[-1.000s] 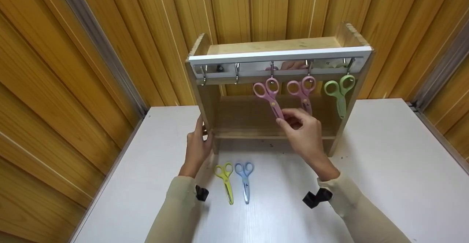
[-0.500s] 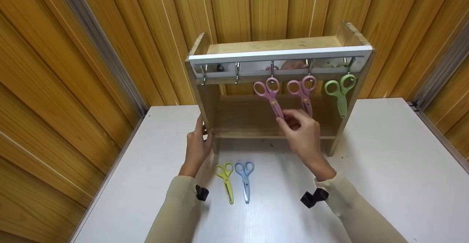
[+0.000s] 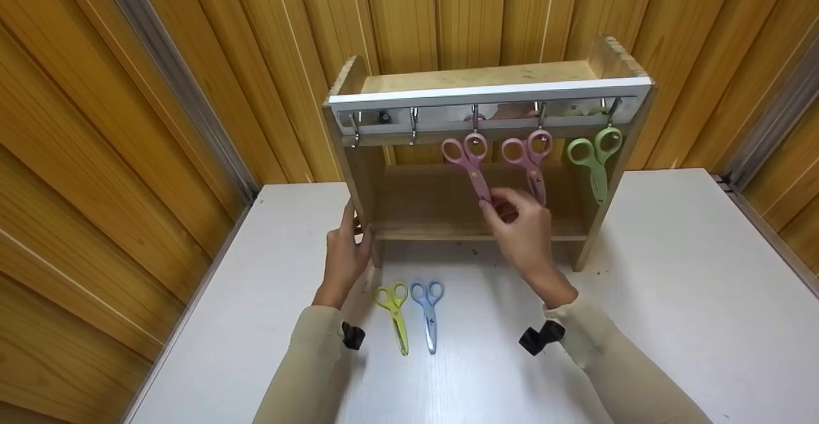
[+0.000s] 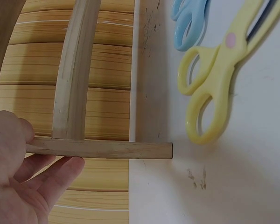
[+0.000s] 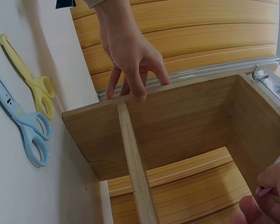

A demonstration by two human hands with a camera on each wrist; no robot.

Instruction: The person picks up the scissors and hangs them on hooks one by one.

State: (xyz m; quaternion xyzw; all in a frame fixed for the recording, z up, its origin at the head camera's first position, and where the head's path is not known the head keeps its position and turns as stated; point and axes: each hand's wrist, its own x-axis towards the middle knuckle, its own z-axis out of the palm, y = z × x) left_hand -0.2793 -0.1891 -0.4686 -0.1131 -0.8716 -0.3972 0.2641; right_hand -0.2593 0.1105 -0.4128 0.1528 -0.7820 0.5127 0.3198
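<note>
In the head view my right hand (image 3: 526, 232) pinches the blade end of the pink scissors (image 3: 475, 173), whose right handle loop is at the middle hook of a small wooden rack (image 3: 435, 203). My left hand (image 3: 345, 254) holds the rack's left side panel, thumb on one face and fingers on the other, as the left wrist view shows at the panel (image 4: 107, 149). Beside the pinched pair hang another pink scissors (image 3: 532, 165) and green scissors (image 3: 597, 163). Yellow scissors (image 3: 397, 315) and blue scissors (image 3: 429, 312) lie on the table before the rack.
Two hooks at the left of the metal rail, among them the second hook (image 3: 414, 126), bear nothing. The white table (image 3: 678, 270) extends on both sides of the rack. Wood-patterned walls (image 3: 409, 15) stand behind it and to the left and right.
My right hand and wrist have shifted slightly left, and the tip of the pinched scissors has moved a little left with them. The left hand stays on the side panel.
</note>
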